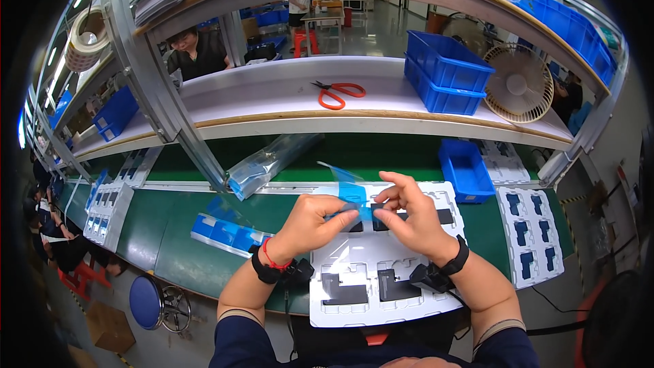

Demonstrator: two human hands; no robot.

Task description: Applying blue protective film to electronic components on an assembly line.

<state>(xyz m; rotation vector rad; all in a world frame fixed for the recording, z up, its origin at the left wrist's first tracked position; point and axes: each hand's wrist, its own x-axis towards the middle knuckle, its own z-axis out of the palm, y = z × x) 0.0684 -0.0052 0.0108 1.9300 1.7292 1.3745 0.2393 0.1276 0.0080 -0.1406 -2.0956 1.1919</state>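
Above a white moulded tray [354, 253], a piece of clear blue film [352, 193] is stretched between my hands. My left hand [315, 223] pinches its left side between thumb and fingers. My right hand [417, 223] has its thumb and a bent finger at the film's right edge, the index finger raised away. Flat black L-shaped parts [344, 292] lie in the tray's recesses, with another black part [397, 286] beside my right wrist. Further black parts behind the film are partly covered by my fingers.
Blue film strips [231, 235] and a clear plastic bag [266, 165] lie left on the green bench. An empty blue bin [466, 170] and a tray of blue-covered parts [530, 235] stand right. Red-handled scissors [338, 94], stacked blue bins [446, 75] and a fan [519, 83] occupy the shelf.
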